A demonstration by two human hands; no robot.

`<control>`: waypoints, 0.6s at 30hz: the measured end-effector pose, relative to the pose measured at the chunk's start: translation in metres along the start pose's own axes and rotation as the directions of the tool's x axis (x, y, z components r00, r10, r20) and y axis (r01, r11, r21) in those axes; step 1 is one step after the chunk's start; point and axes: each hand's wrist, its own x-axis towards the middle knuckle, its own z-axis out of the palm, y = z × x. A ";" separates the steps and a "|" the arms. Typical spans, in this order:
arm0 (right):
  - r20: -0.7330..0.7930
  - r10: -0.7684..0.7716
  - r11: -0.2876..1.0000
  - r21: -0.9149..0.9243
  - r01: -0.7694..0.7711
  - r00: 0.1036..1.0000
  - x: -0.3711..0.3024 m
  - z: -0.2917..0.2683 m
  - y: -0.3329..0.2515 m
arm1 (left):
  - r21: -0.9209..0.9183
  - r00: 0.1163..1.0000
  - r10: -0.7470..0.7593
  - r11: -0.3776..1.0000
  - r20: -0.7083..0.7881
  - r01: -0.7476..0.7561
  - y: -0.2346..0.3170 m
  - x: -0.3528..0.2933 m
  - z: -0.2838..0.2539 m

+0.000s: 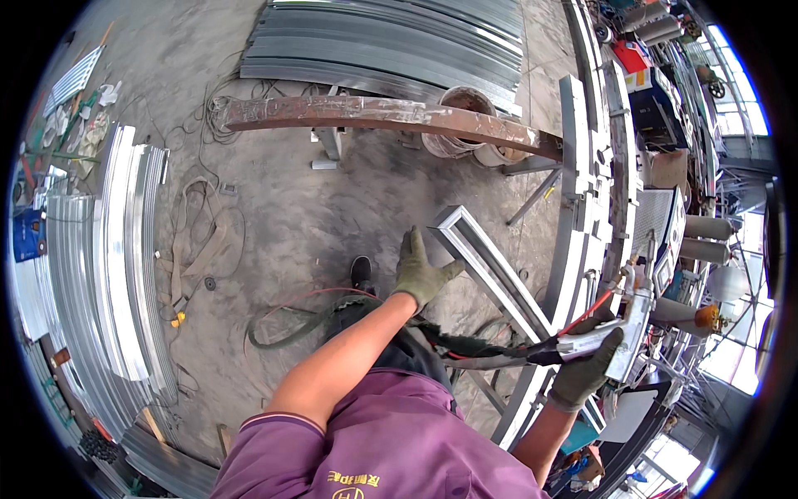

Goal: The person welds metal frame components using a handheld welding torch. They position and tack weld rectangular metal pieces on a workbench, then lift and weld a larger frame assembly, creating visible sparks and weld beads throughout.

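Note:
My left hand (422,273), in an olive-grey work glove, hangs in the air with fingers stretched and thumb out. The thumb points at a narrow rectangular frame of square metal tube (490,274), close to its side; whether they touch I cannot tell. At the right, my gloved right hand (582,376) is wrapped round a silver metal hand tool (633,333) with brass-coloured fittings. A thin red hose and a dark sleeved cable (465,345) lead to that tool. Its exact kind does not show. The cable sags across in front of my body.
A brown, paint-stained beam (357,112) spans the far side, with buckets (465,104) beside it. Grey metal profiles (382,41) lie beyond. Long metal strips (120,258) lie at the left, near straps (195,249) on the floor. Steel rails (573,191) and gas cylinders (706,249) stand right.

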 end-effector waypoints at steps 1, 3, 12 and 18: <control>-0.015 -0.006 0.999 -0.033 0.005 1.000 -0.005 0.011 0.000 | -0.002 0.999 -0.017 1.000 -0.029 0.017 0.011 0.008 0.007; 0.036 -0.007 0.998 -0.069 0.010 0.999 -0.009 0.013 0.005 | 0.022 0.996 -0.010 1.000 -0.085 0.012 0.021 0.024 0.021; 0.004 0.034 0.992 -0.120 -0.034 0.999 -0.026 -0.004 0.028 | -0.155 0.945 -0.034 0.988 -0.326 -0.017 0.019 0.040 0.067; -0.053 0.068 0.990 -0.120 -0.074 0.996 -0.023 -0.005 0.035 | -0.070 0.901 0.098 0.988 -0.422 -0.140 0.007 0.045 0.075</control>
